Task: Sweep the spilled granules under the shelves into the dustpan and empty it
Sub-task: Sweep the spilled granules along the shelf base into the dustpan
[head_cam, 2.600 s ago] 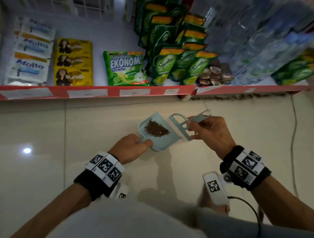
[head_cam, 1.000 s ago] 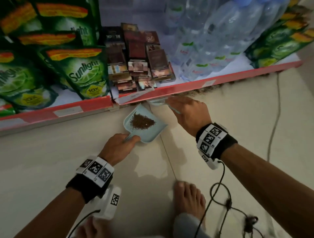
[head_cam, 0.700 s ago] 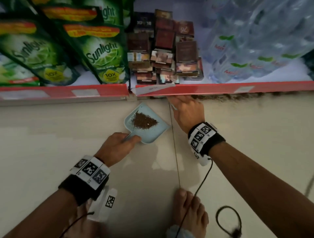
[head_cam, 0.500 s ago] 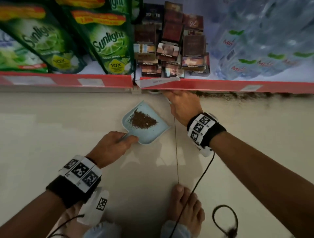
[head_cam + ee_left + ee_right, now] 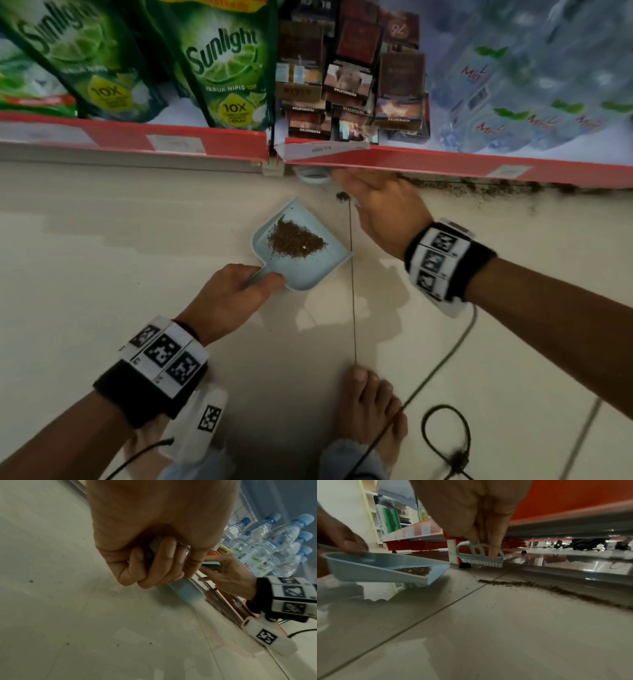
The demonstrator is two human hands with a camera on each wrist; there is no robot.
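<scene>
A light blue dustpan [image 5: 310, 265] holds a pile of brown granules [image 5: 294, 240]. My left hand [image 5: 236, 291] grips its handle, fingers curled round it [image 5: 154, 563]. In the right wrist view the dustpan [image 5: 385, 569] is tilted, its front lip just above the tile. My right hand [image 5: 380, 205] holds a small blue brush [image 5: 479, 558] with white bristles on the floor at the shelf's edge; only its end [image 5: 311, 176] shows from above. A line of spilled granules [image 5: 556, 589] runs along the floor under the shelf to the right [image 5: 479, 186].
The red shelf edge [image 5: 445, 162] hangs low over the floor, on a white foot [image 5: 453, 553]. On it are Sunlight pouches [image 5: 222, 68], cigarette packs [image 5: 349, 89] and water bottles [image 5: 531, 68]. A bare foot [image 5: 370, 401] and a loose cable [image 5: 442, 363] lie behind my hands.
I have shifted right along the shelf. My right hand carried the brush from beside the dustpan to under the shelf edge. The left hand keeps holding the loaded dustpan.
</scene>
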